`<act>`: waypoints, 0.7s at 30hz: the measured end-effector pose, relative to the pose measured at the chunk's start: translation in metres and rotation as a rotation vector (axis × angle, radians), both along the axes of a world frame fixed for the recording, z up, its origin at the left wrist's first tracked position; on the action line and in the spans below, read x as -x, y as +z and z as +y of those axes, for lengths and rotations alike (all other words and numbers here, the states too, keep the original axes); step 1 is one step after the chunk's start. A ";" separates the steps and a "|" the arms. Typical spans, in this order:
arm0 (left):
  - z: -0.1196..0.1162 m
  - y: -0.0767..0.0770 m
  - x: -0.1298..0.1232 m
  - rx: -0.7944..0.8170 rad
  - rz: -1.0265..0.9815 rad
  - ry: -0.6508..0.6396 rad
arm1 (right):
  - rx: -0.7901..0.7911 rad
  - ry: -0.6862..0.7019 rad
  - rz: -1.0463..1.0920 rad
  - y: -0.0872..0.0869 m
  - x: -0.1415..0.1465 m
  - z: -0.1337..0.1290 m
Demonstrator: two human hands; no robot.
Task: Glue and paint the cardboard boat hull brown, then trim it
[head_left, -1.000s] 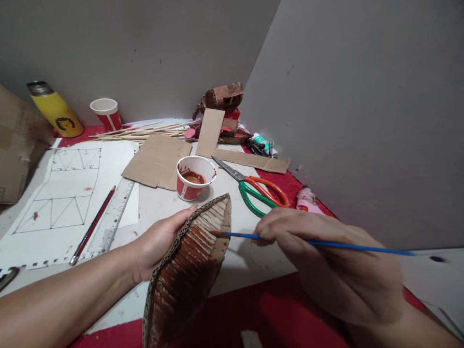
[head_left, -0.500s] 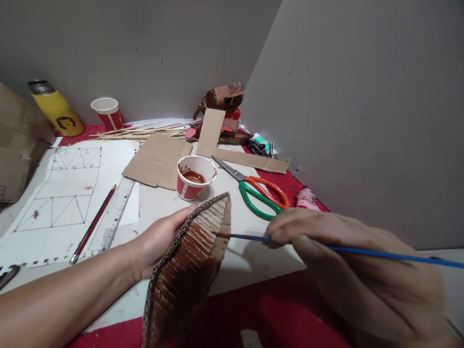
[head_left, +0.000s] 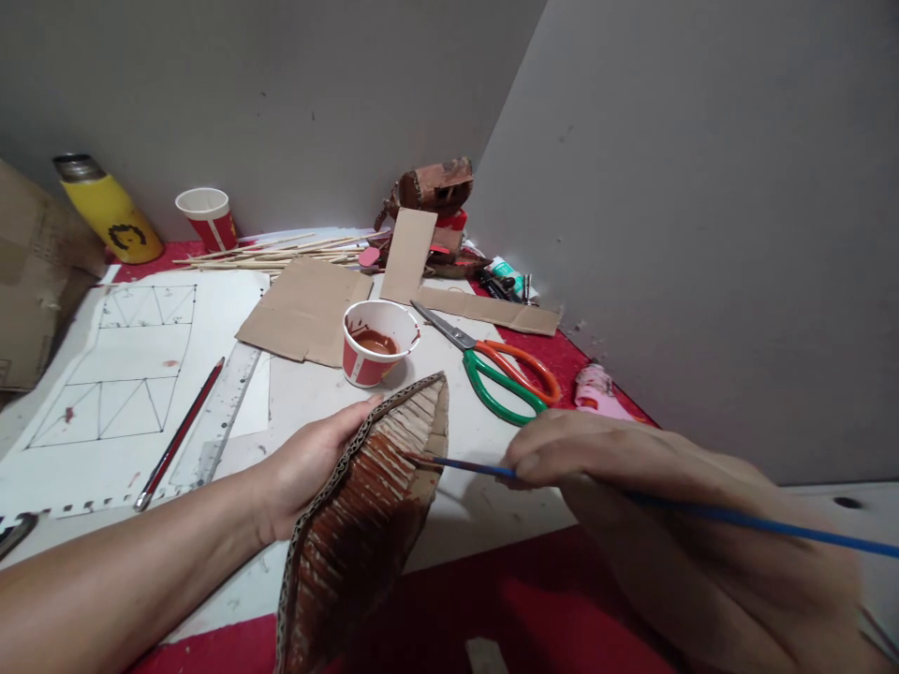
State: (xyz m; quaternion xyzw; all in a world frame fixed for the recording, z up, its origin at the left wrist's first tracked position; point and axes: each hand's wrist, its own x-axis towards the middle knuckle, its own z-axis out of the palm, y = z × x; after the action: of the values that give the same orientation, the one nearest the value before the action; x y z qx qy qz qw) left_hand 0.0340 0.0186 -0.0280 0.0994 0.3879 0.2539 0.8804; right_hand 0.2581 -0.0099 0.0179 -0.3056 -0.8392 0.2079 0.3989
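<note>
My left hand (head_left: 309, 473) grips a boat-shaped cardboard piece (head_left: 365, 505) by its left side, with the fingers mostly hidden behind it. Brown paint covers the lower part of its ridged inside; the tip is bare cardboard. A thin blue paintbrush (head_left: 478, 466) is pinched in my right hand (head_left: 632, 487), its bristles touching the ridges near the paint's upper edge. Just beyond the tip stands a red and white paper cup (head_left: 365, 367) with brown paint inside. Orange and green handled scissors (head_left: 484, 370) lie between the cup and my right hand.
Flat cardboard pieces (head_left: 309, 309), wooden sticks (head_left: 281, 255) and a brown cardboard model (head_left: 435, 187) sit at the back. To the left are a drawing sheet (head_left: 133, 374), a pencil (head_left: 183, 431), a ruler (head_left: 228, 412), a second cup (head_left: 206, 220) and a yellow bottle (head_left: 116, 215). Grey walls enclose the back.
The brush tip has moved slightly left across the ridges, and my right hand has shifted left with it. My left hand and the cardboard piece stay in place.
</note>
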 end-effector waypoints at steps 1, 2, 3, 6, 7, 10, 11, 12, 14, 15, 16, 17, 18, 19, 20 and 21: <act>0.000 0.001 0.000 0.002 -0.004 0.000 | -0.003 0.012 0.011 -0.001 0.002 0.001; -0.001 0.001 0.000 0.002 -0.011 0.002 | -0.009 0.025 0.015 -0.003 0.004 0.003; -0.001 0.001 0.000 -0.001 -0.022 0.004 | -0.015 0.040 0.011 -0.005 0.006 0.004; -0.001 0.001 0.000 -0.006 -0.058 0.008 | -0.031 0.055 -0.019 -0.007 0.007 0.004; -0.001 0.001 0.000 -0.005 -0.059 0.007 | -0.023 0.036 -0.036 -0.007 0.006 0.003; 0.000 0.001 0.000 -0.005 -0.013 0.001 | -0.002 -0.019 -0.042 -0.001 0.000 0.000; 0.000 0.001 0.000 -0.007 0.004 -0.003 | -0.005 -0.015 -0.025 0.001 -0.002 -0.001; 0.000 0.001 0.000 -0.009 0.011 -0.007 | -0.012 -0.004 -0.006 0.002 -0.002 -0.002; -0.001 0.001 0.001 -0.009 0.004 -0.014 | -0.017 0.015 0.006 0.001 0.000 -0.001; -0.001 0.000 0.001 -0.006 0.000 -0.015 | -0.015 0.025 -0.001 0.000 0.002 -0.001; -0.001 0.000 0.001 -0.002 -0.004 -0.011 | -0.015 0.036 -0.009 -0.002 0.004 0.000; -0.001 -0.001 0.001 0.002 -0.004 -0.002 | -0.015 0.049 -0.016 -0.004 0.006 0.000; -0.001 -0.001 0.001 0.007 -0.003 0.007 | -0.018 0.059 -0.017 -0.006 0.008 0.001; -0.001 -0.002 0.001 0.010 -0.004 0.016 | -0.017 0.066 -0.022 -0.007 0.008 0.000; 0.000 -0.002 0.001 0.012 -0.005 0.021 | -0.006 0.060 -0.036 -0.007 0.007 0.000; 0.000 -0.002 0.001 0.012 -0.005 0.023 | 0.006 0.040 -0.044 -0.006 0.006 -0.001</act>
State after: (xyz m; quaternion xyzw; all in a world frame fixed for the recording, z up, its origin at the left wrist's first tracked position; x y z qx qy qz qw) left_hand 0.0328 0.0187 -0.0302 0.0889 0.3883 0.2618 0.8791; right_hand 0.2518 -0.0109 0.0121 -0.2945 -0.8530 0.2115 0.3754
